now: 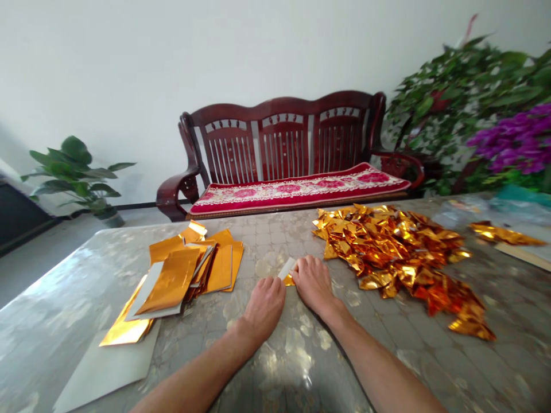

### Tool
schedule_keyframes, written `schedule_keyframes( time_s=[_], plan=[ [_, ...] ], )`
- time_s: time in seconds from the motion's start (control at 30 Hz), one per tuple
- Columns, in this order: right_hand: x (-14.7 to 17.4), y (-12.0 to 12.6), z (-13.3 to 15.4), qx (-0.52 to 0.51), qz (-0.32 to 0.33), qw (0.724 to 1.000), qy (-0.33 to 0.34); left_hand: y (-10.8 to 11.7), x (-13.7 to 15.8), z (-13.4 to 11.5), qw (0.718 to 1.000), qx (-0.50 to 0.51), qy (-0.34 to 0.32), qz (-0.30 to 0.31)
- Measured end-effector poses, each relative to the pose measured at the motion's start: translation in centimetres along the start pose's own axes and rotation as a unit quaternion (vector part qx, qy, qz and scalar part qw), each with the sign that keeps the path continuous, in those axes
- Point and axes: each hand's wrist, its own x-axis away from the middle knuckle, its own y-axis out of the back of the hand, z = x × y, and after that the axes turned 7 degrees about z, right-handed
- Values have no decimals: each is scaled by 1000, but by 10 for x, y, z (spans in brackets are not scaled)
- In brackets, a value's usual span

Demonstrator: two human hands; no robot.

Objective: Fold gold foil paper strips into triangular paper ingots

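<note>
White sheet (109, 370) flat at the near left of the table (301, 355), partly under the gold sheets (172, 281), which lie in a loose, overlapping stack, some with pale undersides or edges showing. Left hand (266, 301): fingers curled, gripping the near-left end of the folded paper (287, 268). Right hand (313, 281): fingers bent, pinching its right side. Paper sits mid-table between the hands, pale strip up, gold showing below; long axis of strip diagonal, near-left to far-right, far end pointing away from the person. Rest of it hidden by fingers. Right of the right hand, big heap of crumpled-looking gold pieces (387, 246), a few redder toward the near end. Beyond the table: dark red wooden bench (286, 146) with red floral cushion (301, 189), potted plant (80, 172) left, purple flowers (516, 137) right.
</note>
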Motion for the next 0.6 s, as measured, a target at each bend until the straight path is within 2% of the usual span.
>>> schedule_keyframes(
  time_s=[0.17, 0.3, 0.4, 0.6],
  plan=[
    [-4, -2, -13, -49, -6, 999, -3, 0, 3, 2, 999, 18, -5, -27],
    [-1, -4, -21, -130, -43, 991, -1, 2, -4, 2, 997, 57, 33, -38],
    [2, -4, -20, -111, -58, 992, 1, 7, -15, 2, 990, 107, 83, -31],
    [0, 0, -16, -44, -40, 998, -30, 14, -35, 9, 960, 232, 159, 2]
  ],
)
